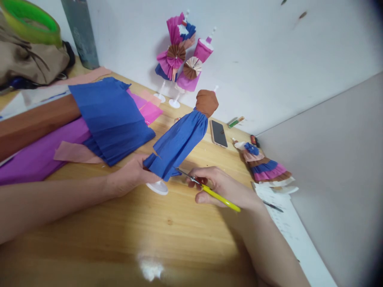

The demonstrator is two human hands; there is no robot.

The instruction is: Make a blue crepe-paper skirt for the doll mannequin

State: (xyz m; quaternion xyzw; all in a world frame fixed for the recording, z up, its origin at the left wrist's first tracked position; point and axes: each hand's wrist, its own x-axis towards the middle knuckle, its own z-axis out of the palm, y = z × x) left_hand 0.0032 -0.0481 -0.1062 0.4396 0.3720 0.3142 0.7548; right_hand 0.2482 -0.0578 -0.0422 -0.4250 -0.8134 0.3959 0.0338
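A small dress form [207,103] wears a brown paper bodice and a long blue crepe paper skirt [182,139]. It leans to the right over its round white base [158,187]. My left hand [131,174] is closed on the lower left of the skirt, just above the base. In my right hand [214,185] are scissors [217,195] with yellow handles, their blades reaching the skirt's hem. A cut strip of the blue paper stands apart from the skirt near my left fingers.
Blue crepe paper [110,115] lies over brown and purple sheets at left. Two decorated forms [176,56] stand by the wall. A phone [219,133], a layered paper dress [266,165] and a written sheet [287,223] lie to the right. A bottle [82,34] stands behind.
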